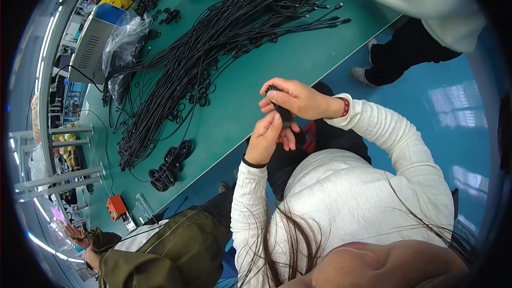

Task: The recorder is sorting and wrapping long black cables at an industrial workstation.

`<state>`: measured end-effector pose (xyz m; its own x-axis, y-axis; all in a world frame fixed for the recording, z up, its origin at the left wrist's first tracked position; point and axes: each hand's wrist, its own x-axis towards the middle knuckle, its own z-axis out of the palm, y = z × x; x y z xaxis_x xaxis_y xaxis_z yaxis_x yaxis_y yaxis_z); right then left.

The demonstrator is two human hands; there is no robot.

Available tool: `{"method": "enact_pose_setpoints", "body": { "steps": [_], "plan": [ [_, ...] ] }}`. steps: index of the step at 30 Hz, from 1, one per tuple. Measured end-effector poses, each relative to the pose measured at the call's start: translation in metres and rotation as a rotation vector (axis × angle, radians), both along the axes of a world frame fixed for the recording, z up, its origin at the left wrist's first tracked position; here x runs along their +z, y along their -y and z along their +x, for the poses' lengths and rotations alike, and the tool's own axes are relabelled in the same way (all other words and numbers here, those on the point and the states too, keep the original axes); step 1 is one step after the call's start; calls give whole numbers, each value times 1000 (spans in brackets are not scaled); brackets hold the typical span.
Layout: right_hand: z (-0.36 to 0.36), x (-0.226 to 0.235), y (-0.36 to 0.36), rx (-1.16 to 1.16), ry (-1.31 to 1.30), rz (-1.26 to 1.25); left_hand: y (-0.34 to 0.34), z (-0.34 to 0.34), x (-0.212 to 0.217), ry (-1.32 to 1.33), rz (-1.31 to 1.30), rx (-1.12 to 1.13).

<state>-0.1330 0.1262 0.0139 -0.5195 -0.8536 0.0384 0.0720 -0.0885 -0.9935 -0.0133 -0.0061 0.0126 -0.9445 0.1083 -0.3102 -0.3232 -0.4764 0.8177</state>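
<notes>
Just off the table's near edge, both my hands are together on a small coiled bundle of black cable (pixel 283 113). My right hand (pixel 301 100) curls around the bundle's upper end, thumb along its top. Lower and to the left, my left hand (pixel 264 140) grips the bundle's lower part, with its thumb against it and some fingers showing beyond. The palms hide part of the coil, so its ends cannot be made out.
A long heap of loose black cables (pixel 197 48) spreads over the green table (pixel 234 112). Coiled bundles (pixel 169 166) and an orange box (pixel 116 208) are at the left. A clear plastic bag (pixel 124 42) lies farther back. One person in olive (pixel 165 250) sits left; another in white (pixel 426 0) stands at right.
</notes>
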Motion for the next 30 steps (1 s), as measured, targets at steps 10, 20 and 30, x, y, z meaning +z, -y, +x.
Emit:
{"method": "enact_pose_setpoints", "body": {
  "steps": [10, 20, 30],
  "plan": [
    [-3, 3, 5, 19, -46, -63, -7, 2, -14, -270, -208, 41],
    [-6, 15, 1, 109, 71, -122, -6, 5, -24, -342, -142, 122],
    [-12, 8, -4, 196, -265, -6, -3, 7, -16, -247, -163, -4]
  ]
}}
